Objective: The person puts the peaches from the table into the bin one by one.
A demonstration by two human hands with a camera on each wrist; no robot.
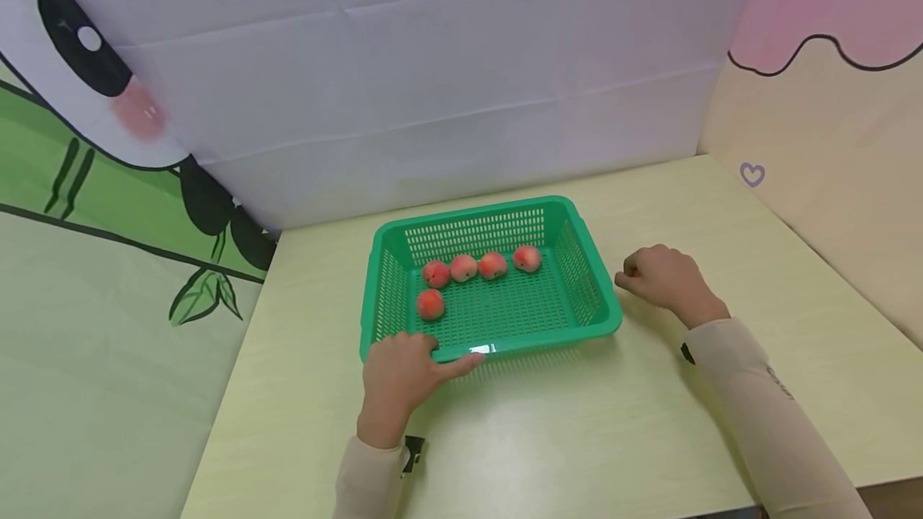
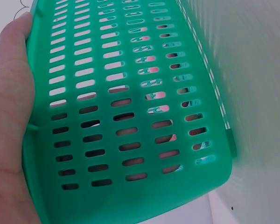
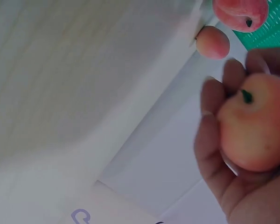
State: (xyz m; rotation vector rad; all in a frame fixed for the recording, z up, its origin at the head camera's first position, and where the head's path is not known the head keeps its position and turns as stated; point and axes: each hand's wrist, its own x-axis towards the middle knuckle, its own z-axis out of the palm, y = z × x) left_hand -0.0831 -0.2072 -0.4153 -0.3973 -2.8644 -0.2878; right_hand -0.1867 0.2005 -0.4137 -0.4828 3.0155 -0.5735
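Note:
A green plastic basket (image 1: 497, 343) stands on the table with several red-orange peaches (image 1: 430, 305) inside, most in a row toward its back. My left hand (image 1: 401, 375) grips its near left corner. The thumb lies along the rim and the fingers curl over to the inside, partly showing through the slots of the basket wall (image 2: 130, 196). Right of the basket, my right hand (image 1: 665, 285) holds a peach (image 3: 256, 123), which the back of the hand hides in the head view. Beyond it in the right wrist view are a larger-looking peach (image 3: 240, 14) and a smaller-looking one (image 3: 213, 43).
The pale wooden table (image 1: 562, 439) runs back to a light fabric wall (image 1: 461, 102). Another printed fabric wall (image 1: 829, 150) rises along the right side. A white label (image 1: 482, 349) sits on the basket's near rim.

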